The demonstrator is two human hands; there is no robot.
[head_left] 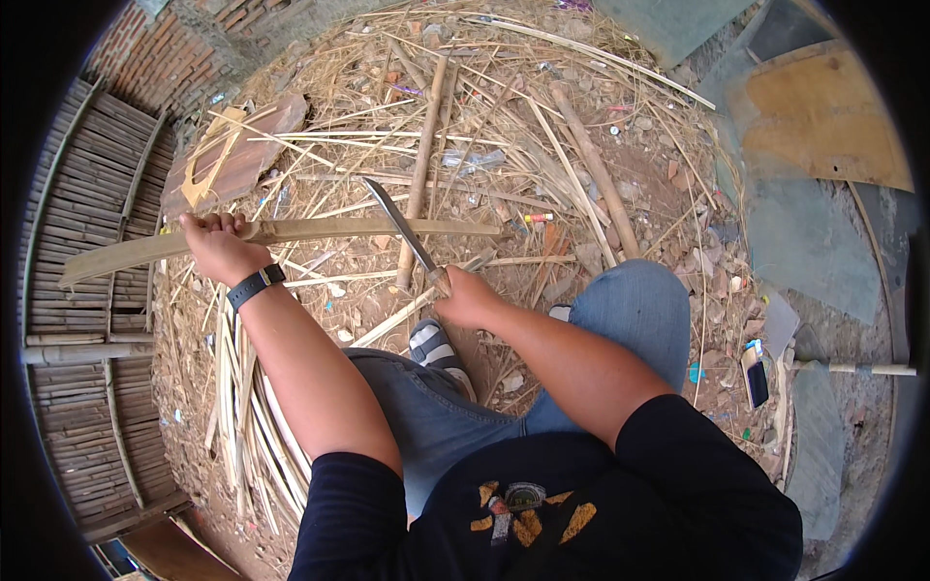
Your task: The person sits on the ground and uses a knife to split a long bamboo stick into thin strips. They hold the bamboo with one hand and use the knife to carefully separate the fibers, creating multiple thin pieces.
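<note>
My left hand (225,248), with a dark watch on its wrist, is closed round a long split bamboo strip (329,229). The strip lies crosswise before me, one end far left and the other reaching past the middle. In my right hand (471,298) is the handle of a machete (400,226). Its long blade points up and to the left, crossing over the bamboo strip; whether the two touch I cannot tell. The fingers of my right hand are wrapped on the handle and partly hidden.
Bamboo poles (426,160) and thin slivers litter the dirt. A bundle of split strips (254,426) lies beside my left leg. A bamboo slat wall (92,223) stands at left, grey sheets (819,232) at right. A phone (755,374) rests near my right knee.
</note>
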